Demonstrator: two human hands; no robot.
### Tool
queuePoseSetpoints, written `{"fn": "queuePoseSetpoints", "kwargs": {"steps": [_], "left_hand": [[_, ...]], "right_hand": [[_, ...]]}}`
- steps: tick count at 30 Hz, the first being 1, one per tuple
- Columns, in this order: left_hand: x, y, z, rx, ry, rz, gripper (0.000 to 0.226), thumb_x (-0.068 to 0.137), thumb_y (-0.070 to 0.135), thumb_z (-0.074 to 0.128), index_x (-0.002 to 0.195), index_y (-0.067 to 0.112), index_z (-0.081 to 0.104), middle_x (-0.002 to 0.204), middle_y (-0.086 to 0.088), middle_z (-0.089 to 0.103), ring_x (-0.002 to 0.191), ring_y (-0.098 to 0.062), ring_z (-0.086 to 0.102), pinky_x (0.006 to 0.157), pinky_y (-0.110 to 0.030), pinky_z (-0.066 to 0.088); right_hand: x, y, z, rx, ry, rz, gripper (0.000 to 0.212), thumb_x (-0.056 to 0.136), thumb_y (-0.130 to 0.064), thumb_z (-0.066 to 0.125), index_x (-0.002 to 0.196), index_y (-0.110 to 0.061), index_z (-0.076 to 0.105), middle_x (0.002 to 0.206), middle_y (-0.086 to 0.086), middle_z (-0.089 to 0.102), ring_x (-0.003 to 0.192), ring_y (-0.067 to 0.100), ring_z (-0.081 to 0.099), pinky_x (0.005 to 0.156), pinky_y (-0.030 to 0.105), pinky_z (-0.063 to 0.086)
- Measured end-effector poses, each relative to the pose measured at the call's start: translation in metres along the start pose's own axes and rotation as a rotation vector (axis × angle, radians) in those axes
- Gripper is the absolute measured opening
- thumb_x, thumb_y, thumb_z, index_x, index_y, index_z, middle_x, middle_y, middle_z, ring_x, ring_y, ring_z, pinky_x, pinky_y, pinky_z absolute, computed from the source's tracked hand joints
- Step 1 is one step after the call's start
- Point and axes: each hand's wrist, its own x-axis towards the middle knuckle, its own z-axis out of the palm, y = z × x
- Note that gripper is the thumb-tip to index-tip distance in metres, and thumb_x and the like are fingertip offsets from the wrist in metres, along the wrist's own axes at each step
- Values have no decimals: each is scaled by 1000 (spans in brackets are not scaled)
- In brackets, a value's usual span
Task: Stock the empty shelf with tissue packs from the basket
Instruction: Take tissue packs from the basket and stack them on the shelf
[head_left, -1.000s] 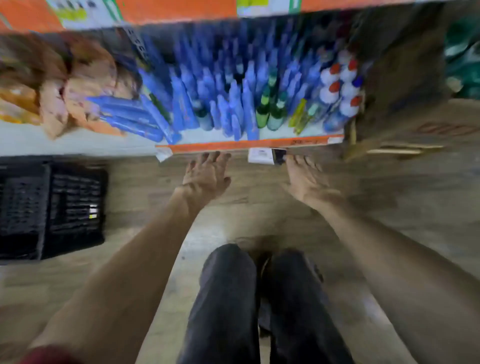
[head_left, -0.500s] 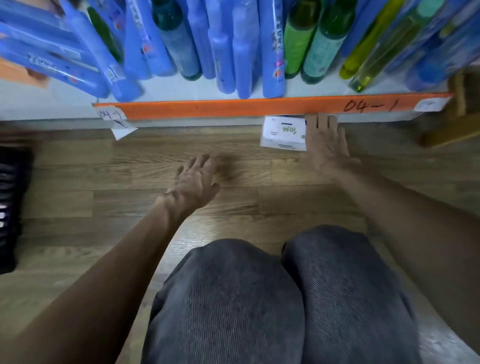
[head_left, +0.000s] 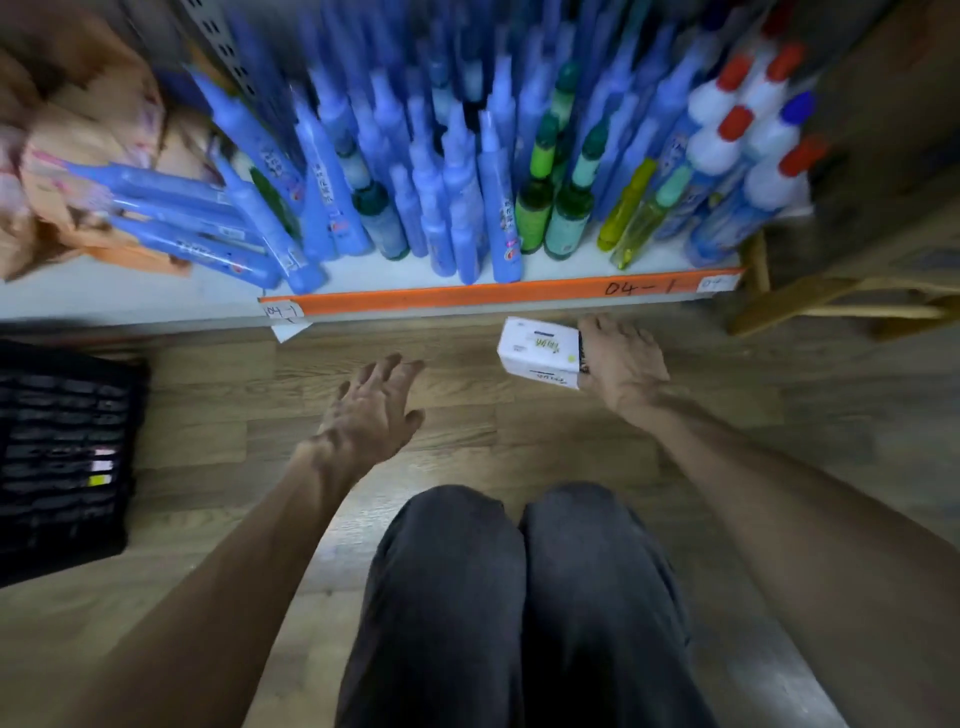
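Wood-plank floor (head_left: 493, 441) runs beneath an orange-edged shelf (head_left: 467, 293) crowded with blue bottles (head_left: 457, 208).

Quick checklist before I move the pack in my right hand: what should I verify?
1. Right hand grip on tissue pack: ok, holds its right end.
2. Left hand free: ok, open above the floor.
3. Room under the orange rail: cannot tell, hidden.
4. Packs left in the basket: cannot tell, too dark.
5. Blue bottles on the shelf above steady: not ok, several at left lean over.
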Motion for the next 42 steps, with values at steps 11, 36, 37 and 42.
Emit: {"fn": "queuePoseSetpoints", "kwargs": {"steps": [11,36,37,42], "left_hand": [[-288,151,-394,108,95,64,69,87,41,57,148,35,24,157,0,19,143,-24,24,113,-46,29],[-447,238,-720,99,548,200,81,88,33,61,151,23,11,156,-7,19,142,-33,24,115,-47,27],[-443,234,-721,92,554,198,81,88,33,62,151,23,11,156,-7,17,143,-33,22,115,-48,27],[-407,215,-749,77,582,207,81,88,32,63,152,19,14,157,-8,16,145,-32,16,117,-48,24]], "right_hand": [[-239,-3,-473,-36,35,-184,63,79,-41,71,128,-16,40,129,4,48,119,27,52,91,40,43],[-318,-6,-842,-79,503,-313,46,79,-28,69,117,-18,45,115,4,52,99,26,54,71,34,35],[-314,-10,-842,-76,504,-315,46,79,-27,69,117,-18,45,116,4,52,99,26,54,71,33,34],[-273,-30,-851,-40,486,-305,47,80,-25,69,119,-17,45,117,3,51,102,26,52,74,32,33]]}}
